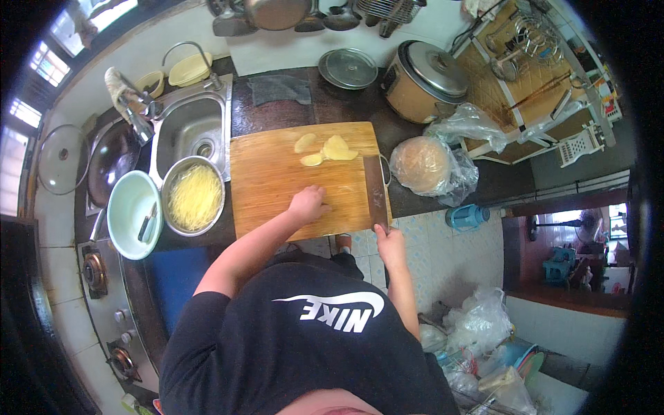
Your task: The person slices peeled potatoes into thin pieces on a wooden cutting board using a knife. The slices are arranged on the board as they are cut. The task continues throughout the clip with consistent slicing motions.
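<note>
A wooden cutting board lies on the dark counter before me. My left hand rests low over its middle, fingers bent; whether anything is under them cannot be told. My right hand grips the handle of a cleaver, whose broad blade lies along the board's right edge, pointing away from me. Pale yellow slices, perhaps of potato, lie near the board's far edge. Left of the board, a metal bowl holds thin yellow shreds, and a pale green basin beside it holds a small knife or peeler.
A steel sink is at the back left, with a wok beside it. A rice cooker, a metal lid and a plastic-wrapped round item stand beyond and right of the board. A gas stove is at left.
</note>
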{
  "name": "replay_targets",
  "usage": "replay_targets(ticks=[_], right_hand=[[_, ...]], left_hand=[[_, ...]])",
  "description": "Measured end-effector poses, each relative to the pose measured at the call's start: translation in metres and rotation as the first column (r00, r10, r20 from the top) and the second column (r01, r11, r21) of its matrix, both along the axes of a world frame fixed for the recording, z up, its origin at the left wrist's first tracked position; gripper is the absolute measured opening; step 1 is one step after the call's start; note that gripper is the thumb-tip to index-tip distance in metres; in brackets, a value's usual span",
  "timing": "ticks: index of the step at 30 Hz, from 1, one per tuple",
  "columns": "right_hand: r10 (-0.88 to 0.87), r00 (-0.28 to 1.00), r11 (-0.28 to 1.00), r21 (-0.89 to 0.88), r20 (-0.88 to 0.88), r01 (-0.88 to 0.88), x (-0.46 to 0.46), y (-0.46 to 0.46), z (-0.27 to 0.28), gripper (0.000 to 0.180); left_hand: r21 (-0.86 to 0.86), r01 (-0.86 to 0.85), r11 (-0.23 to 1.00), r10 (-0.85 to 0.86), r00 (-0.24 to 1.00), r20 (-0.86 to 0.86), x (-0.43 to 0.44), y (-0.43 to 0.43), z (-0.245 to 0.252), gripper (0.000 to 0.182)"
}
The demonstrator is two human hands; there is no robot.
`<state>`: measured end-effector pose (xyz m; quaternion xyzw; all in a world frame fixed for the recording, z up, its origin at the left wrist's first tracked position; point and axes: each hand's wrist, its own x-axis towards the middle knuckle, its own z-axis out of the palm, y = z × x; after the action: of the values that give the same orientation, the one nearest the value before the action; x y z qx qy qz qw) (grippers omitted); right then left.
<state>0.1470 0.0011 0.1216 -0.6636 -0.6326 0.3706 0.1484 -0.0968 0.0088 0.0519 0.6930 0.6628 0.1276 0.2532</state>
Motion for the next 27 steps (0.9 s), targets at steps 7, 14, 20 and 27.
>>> replay_targets(ticks=[7,14,20,27], right_hand=[[-0.001,0.994,0.999,0.041,-0.111,0.006,0.006,0.000,-0.008,0.035],[0.065,0.996,0.998,-0.001,-0.061,-0.065,0.018,0.021,-0.020,0.039],[0.088,0.995,0.993,-0.074,-0.044,-0.091,0.036,0.035,-0.038,0.040],[0.123,0.992,0.990,-0.058,-0.032,-0.125,0.041,0.044,-0.031,0.046]], left_hand=[[-0.120,0.043,0.992,-0.068,0.973,-0.220,0.037,0.032,-0.018,0.022],[-0.251,0.132,0.959,-0.178,0.970,-0.168,0.031,0.048,-0.012,0.018],[0.083,0.268,0.960,-0.257,0.959,-0.116,0.029,0.072,-0.024,0.019],[0.033,0.407,0.913,-0.376,0.871,-0.315,0.029,0.079,-0.015,0.022]])
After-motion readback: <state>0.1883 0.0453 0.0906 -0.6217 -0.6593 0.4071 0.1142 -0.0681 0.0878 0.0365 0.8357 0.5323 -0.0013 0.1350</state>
